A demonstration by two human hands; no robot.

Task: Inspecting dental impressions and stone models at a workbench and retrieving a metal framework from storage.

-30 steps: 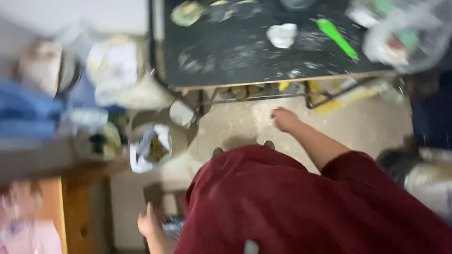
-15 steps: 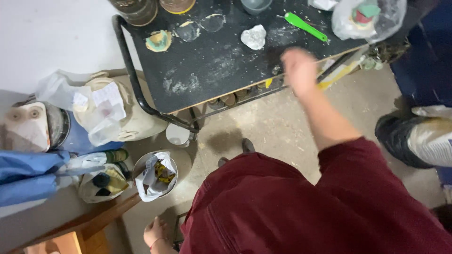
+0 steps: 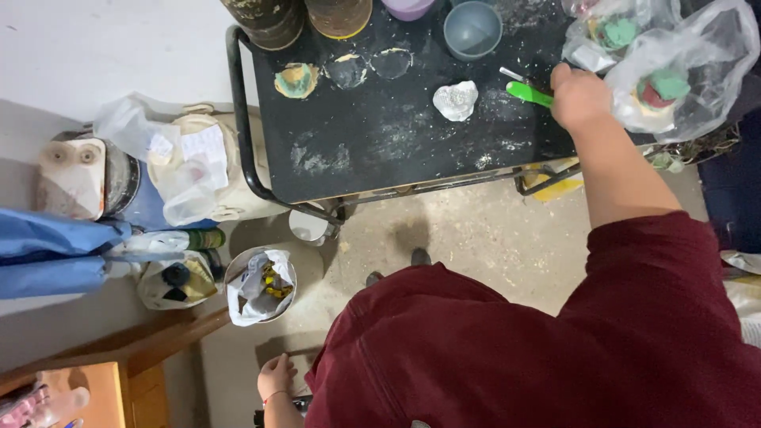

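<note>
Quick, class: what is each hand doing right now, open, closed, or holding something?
Left hand: low beside the body, fingers loosely curled; whether it holds anything cannot be told.
Right hand: closed on the green-handled tool on the black cart.

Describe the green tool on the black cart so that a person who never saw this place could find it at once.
Start at the black metal cart with a dusty top. Near its right side, the person's right hand closes on the bright green plastic tool, just right of a crumpled white lump. It is the only slim, vivid green stick there; the neighbours are round pots and clear plastic bags.
</note>
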